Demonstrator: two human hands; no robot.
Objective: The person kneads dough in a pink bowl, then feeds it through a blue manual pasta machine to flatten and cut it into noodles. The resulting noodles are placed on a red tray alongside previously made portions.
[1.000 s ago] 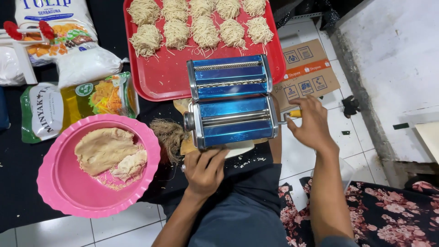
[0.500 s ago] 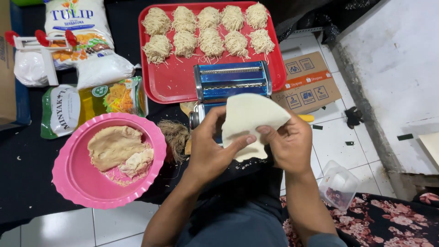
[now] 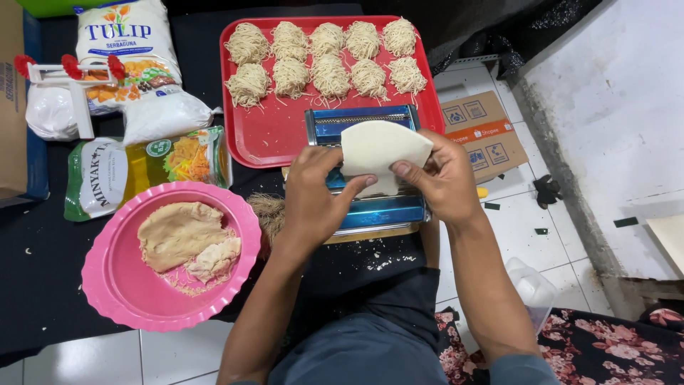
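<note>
Head view: the left hand and right hand both pinch a folded dough sheet, holding it just above the blue pasta machine. Feeding appears to be the step in hand; the sheet's lower edge would need lining up with the rollers. Behind stands a red tray of noodle nests, left a pink plate with dough, on a black mat over white floor tiles.

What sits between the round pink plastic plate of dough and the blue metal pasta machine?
In the head view, a small tan bristle brush lies on the black cloth between the pink plate and the blue pasta machine, partly hidden behind the left hand.
</note>
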